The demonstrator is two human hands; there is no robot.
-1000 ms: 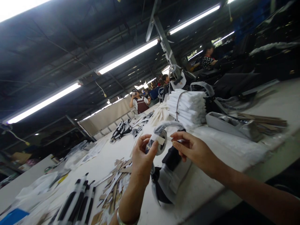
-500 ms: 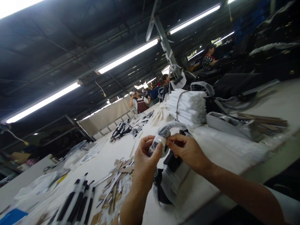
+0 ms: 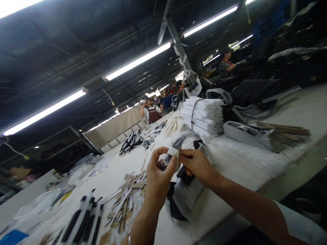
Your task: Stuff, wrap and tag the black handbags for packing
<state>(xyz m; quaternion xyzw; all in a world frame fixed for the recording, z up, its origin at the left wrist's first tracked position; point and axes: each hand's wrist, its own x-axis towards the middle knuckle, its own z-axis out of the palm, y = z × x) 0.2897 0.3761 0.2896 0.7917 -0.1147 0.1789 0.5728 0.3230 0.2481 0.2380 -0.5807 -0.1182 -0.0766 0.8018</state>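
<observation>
A dark strap (image 3: pixel 185 136) wrapped in thin, cloudy plastic arches up in front of me, with a white band around its near end. My left hand (image 3: pixel 160 170) is closed on that wrapped end, its thumb pressing the white band. The fingertips of my right hand (image 3: pixel 198 165) pinch at the right side of the same band; what lies between them is too small to make out. Below my hands a black and grey piece (image 3: pixel 180 202), partly covered in clear wrap, rests on the white table (image 3: pixel 214 217). My right hand hides part of it.
Beyond my hands stands a tied bundle of white rolls (image 3: pixel 203 115), with a grey tape dispenser (image 3: pixel 251 134) to its right. Cardboard strips (image 3: pixel 126 197) lie left of my left hand, near black-and-white wrapped handles (image 3: pixel 83 217). A person (image 3: pixel 153 112) is at the far end.
My right hand has shifted slightly left and turned, its fingers now closer against the white band. My left hand keeps its hold on the wrapped strap. The view has moved slightly.
</observation>
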